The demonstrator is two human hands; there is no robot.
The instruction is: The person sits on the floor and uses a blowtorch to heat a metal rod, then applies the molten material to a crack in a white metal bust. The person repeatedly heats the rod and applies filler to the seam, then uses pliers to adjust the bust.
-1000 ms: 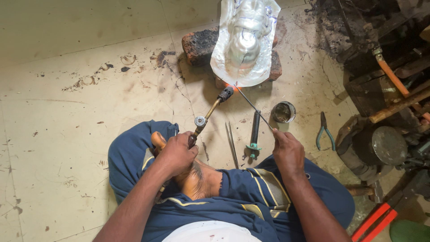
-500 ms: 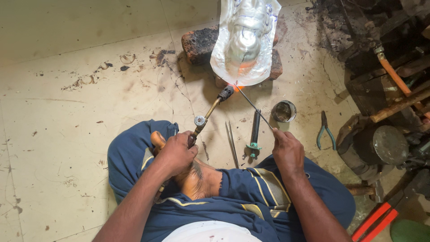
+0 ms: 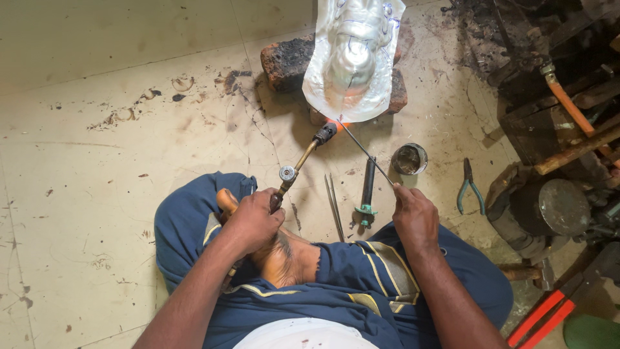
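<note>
I sit on the floor in blue trousers. My left hand (image 3: 253,220) grips a brass gas torch (image 3: 298,165) whose nozzle glows orange at the lower edge of a shiny embossed metal sheet (image 3: 352,55). The sheet rests on dark bricks (image 3: 287,61). My right hand (image 3: 414,216) pinches a thin metal rod (image 3: 365,154), its far tip meeting the torch flame at the sheet's edge.
Tweezers (image 3: 334,207) and a dark tool with a green collar (image 3: 367,194) lie on the floor between my hands. A small round tin (image 3: 409,159) and green-handled pliers (image 3: 466,187) sit to the right. Dark cluttered tools, a hammer and red-handled cutters (image 3: 539,317) crowd the right side.
</note>
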